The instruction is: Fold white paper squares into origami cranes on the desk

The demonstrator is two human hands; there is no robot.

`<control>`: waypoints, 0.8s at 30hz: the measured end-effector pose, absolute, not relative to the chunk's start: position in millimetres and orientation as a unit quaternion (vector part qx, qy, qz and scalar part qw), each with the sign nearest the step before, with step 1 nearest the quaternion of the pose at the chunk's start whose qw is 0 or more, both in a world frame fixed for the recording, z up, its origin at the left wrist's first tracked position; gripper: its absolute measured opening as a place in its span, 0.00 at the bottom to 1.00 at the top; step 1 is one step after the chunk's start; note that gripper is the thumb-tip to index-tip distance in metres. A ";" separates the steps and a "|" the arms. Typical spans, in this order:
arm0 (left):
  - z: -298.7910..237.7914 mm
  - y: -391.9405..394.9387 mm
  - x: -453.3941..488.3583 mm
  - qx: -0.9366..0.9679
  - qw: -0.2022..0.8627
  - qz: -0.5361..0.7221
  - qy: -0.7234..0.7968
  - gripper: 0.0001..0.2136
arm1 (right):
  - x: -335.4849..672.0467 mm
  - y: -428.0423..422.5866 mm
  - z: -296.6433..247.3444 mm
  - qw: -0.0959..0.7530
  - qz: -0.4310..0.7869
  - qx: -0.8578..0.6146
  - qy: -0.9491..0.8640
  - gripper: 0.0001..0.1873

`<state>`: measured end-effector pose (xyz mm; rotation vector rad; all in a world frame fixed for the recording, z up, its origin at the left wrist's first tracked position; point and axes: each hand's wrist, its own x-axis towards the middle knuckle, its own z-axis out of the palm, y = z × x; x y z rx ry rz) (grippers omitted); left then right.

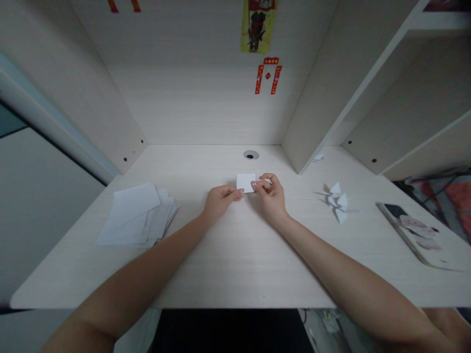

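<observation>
A small folded square of white paper (pixel 245 181) lies on the pale wooden desk (pixel 235 264), near the middle. My left hand (pixel 220 200) pinches its lower left edge with the fingertips closed together. My right hand (pixel 271 193) holds its right edge, with the fingers curled and pressed on the paper. Both forearms reach in from the near edge of the desk.
A fanned stack of white sheets (pixel 138 215) lies at the left. A folded white paper figure (pixel 336 201) sits at the right, and a phone (pixel 410 228) lies further right. A cable hole (pixel 250 155) is at the back, and a shelf divider (pixel 312 127) rises behind the right hand.
</observation>
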<state>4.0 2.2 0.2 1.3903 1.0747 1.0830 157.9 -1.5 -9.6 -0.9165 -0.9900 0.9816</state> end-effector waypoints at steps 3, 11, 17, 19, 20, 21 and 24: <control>-2.0 3.0 3.6 0.581 0.517 0.446 0.443 0.13 | 159.6 -0.1 -10.8 0.681 0.427 -0.411 -0.429 0.18; -7.9 5.8 2.2 0.564 0.530 0.467 0.428 0.13 | 156.6 -0.5 -6.8 0.651 0.496 -0.399 -0.413 0.25; -7.5 5.0 2.6 0.576 0.530 0.460 0.419 0.12 | 154.8 -1.8 -7.7 0.629 0.508 -0.409 -0.423 0.31; -6.4 4.2 3.0 0.578 0.529 0.454 0.423 0.12 | 156.4 -1.6 -8.1 0.635 0.497 -0.413 -0.423 0.28; -6.0 3.9 3.2 0.578 0.529 0.452 0.426 0.12 | 157.1 -1.5 -8.1 0.638 0.494 -0.415 -0.422 0.26; -5.7 3.8 3.3 0.578 0.529 0.451 0.427 0.12 | 157.8 -1.5 -8.1 0.640 0.491 -0.416 -0.420 0.25; -6.7 4.2 3.6 0.582 0.528 0.448 0.428 0.13 | 158.1 -1.6 -8.7 0.646 0.487 -0.416 -0.415 0.23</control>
